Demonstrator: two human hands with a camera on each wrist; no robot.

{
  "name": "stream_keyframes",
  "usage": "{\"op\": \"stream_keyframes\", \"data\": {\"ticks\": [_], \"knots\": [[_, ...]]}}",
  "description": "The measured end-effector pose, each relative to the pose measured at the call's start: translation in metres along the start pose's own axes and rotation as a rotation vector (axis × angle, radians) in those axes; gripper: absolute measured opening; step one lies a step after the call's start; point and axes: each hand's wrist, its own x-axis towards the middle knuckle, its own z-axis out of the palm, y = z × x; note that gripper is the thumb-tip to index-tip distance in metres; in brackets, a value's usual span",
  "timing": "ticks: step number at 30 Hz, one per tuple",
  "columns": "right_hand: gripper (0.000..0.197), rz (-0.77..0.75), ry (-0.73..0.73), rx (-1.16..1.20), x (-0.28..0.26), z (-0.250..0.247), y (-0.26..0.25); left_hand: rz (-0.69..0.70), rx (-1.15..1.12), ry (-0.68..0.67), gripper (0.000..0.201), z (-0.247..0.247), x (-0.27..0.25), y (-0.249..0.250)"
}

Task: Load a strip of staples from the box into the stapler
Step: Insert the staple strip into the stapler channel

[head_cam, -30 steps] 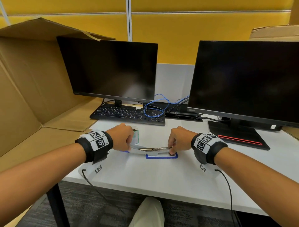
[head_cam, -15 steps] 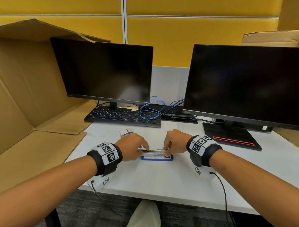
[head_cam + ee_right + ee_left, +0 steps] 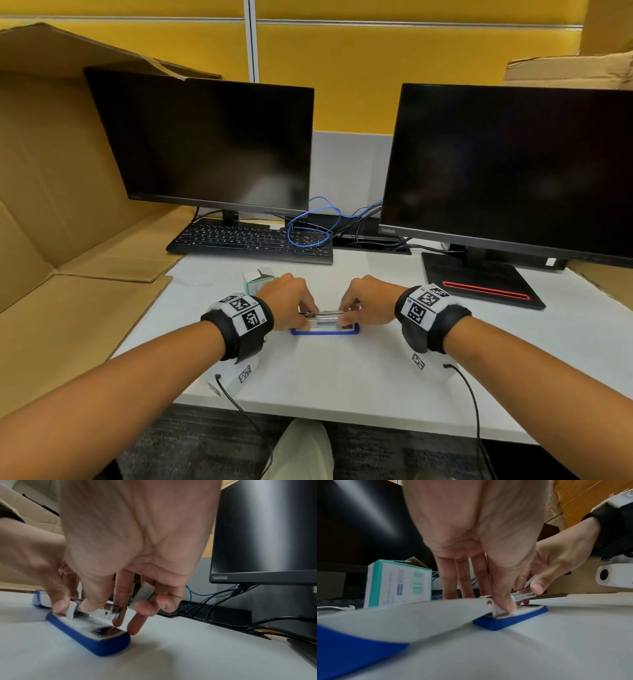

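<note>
Reading what print is legible first: the right-hand monitor (image 3: 507, 171) carries "ThinkVision" on its lower bezel, clearest in the right wrist view; the teal-and-white staple box (image 3: 397, 584) shows a barcode-like panel and small print too blurred to read; both wristbands bear black-and-white square markers. The stapler (image 3: 324, 323), blue base with a white body, lies flat on the white desk (image 3: 342, 370) with its white top arm swung open to the left. The left hand (image 3: 291, 301) presses thumb and fingers down on the hinge end of the metal magazine, fingers curled around it. The right hand (image 3: 130, 545) steadies the magazine's front end with thumb and forefinger while its outer fingers clasp a grey strip of staples (image 3: 143, 595), held tilted just above the desk, not yet in the channel. The box stands upright, flap open, just behind the left hand. Behind sit a second dark monitor (image 3: 205, 147), a black keyboard (image 3: 250, 241), and tangled blue and black cables (image 3: 315, 222). Flattened cardboard (image 3: 51, 205) lines the left side; yellow partition panels (image 3: 376, 68) back the desk.
</note>
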Motion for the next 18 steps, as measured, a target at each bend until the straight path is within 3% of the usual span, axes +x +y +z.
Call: {"op": "stream_keyframes", "data": {"ticks": [3,8,14,18], "knots": [[0.039,-0.001,-0.012,0.021,-0.004,-0.005,0.004,-0.013,0.013,-0.002,0.03,0.001,0.001,0.001],[0.032,0.023,0.052,0.119,-0.009,-0.02,0.01,-0.024,0.011,-0.001,0.031,0.001,0.001,0.002],[0.053,0.047,0.139,0.11,-0.006,-0.014,0.014,-0.035,0.007,-0.003,0.032,-0.001,0.0,0.004],[0.043,0.077,0.146,0.153,-0.002,-0.011,0.006,-0.042,0.013,0.005,0.031,0.0,-0.001,0.005]]}}
